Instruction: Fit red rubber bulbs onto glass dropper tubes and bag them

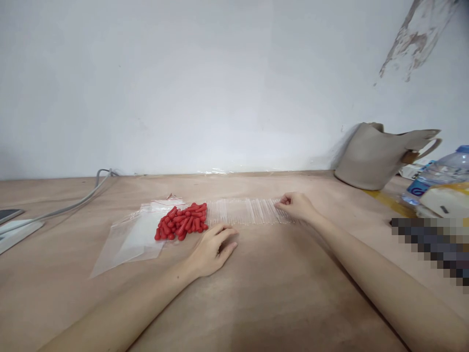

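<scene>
A row of clear, thin dropper tubes [242, 211] lies side by side on the table in front of me. At its right end my right hand [295, 206] is closed, thumb and fingers pinched on a clear dropper tube that is mostly hidden. Left of the row is a heap of red rubber dropper bulbs [183, 222], partly on clear plastic zip bags [137, 234]. Just below the row and the heap, my left hand [213, 252] rests on the table. Its fingers are loosely bent and apart, with nothing in them.
A beige bag [377, 156] leans at the back right, beside a plastic water bottle [447, 171] and a white-and-yellow packet [441, 208]. A grey cable [78, 203] runs across the left, near a dark flat device [10, 215]. The wall [234, 88] closes off the back.
</scene>
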{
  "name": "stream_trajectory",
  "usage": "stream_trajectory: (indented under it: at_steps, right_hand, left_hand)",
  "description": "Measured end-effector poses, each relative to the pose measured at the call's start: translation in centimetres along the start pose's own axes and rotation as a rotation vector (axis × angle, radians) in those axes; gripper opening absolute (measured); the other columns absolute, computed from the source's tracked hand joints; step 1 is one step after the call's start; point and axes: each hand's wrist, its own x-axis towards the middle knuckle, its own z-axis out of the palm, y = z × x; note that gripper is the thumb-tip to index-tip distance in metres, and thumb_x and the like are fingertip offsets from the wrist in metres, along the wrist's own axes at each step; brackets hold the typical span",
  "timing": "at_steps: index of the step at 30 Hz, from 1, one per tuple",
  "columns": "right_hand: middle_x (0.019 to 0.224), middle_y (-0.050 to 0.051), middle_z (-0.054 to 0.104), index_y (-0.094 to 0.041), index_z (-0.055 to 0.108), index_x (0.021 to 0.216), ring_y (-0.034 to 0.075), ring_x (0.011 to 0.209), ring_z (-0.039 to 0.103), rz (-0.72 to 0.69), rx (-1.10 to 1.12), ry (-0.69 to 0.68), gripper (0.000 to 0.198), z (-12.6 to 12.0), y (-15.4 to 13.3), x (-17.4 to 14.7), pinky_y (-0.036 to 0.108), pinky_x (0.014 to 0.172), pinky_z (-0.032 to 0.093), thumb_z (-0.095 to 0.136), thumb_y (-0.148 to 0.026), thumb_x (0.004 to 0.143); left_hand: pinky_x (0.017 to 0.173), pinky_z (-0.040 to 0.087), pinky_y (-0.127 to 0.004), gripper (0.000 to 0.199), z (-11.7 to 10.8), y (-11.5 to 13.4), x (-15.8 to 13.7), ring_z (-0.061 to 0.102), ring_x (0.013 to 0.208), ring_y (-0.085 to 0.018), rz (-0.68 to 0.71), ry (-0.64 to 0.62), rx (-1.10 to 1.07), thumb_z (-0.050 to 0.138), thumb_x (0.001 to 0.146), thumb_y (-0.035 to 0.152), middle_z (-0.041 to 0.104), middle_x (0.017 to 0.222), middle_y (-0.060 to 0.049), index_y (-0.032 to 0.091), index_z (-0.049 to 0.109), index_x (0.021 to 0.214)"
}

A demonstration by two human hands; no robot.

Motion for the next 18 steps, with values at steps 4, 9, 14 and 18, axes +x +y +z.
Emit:
stream_trajectory:
  at_steps: [4,9,14,18]
  right_hand:
    - [0.07,0.005,0.064,-0.019,0.061,0.065,0.018,0.065,0.057,0.082,-0.135,-0.043,0.021,0.6,-2.0,-0.4,0.024,0.052,0.035,0.057,-0.04,0.068]
    - [0.066,0.009,0.064,-0.018,0.063,0.061,0.021,0.067,0.06,0.137,-0.213,-0.084,0.021,1.1,-2.9,-0.4,0.026,0.052,0.037,0.052,-0.033,0.069]
    - [0.069,0.012,0.064,-0.016,0.063,0.065,0.024,0.069,0.06,0.151,-0.234,-0.085,0.02,1.5,-3.1,-0.4,0.028,0.052,0.037,0.047,-0.028,0.069]
    - [0.072,0.012,0.065,-0.017,0.061,0.066,0.022,0.069,0.06,0.134,-0.221,-0.092,0.02,1.4,-3.2,-0.4,0.027,0.052,0.037,0.045,-0.026,0.071]
  left_hand:
    - [0.078,0.043,-0.034,0.022,0.3,-0.1,0.0,0.053,0.089,-0.019,0.016,0.066,0.056,0.049,0.083,0.021,0.057,0.099,-0.008,0.019,0.058,0.103]
    - [0.071,0.038,-0.036,0.014,-0.3,-0.6,0.2,0.05,0.081,-0.022,-0.083,0.162,0.351,0.05,0.081,0.025,0.058,0.085,-0.006,0.02,0.063,0.085]
    - [0.072,0.034,-0.039,0.016,-2.6,-2.1,0.7,0.049,0.085,-0.026,-0.234,0.208,0.66,0.05,0.079,0.029,0.057,0.085,-0.009,0.018,0.06,0.084]
    - [0.073,0.035,-0.04,0.019,-3.7,-3.2,0.9,0.048,0.086,-0.027,-0.318,0.179,0.69,0.05,0.079,0.034,0.056,0.084,-0.008,0.019,0.061,0.082]
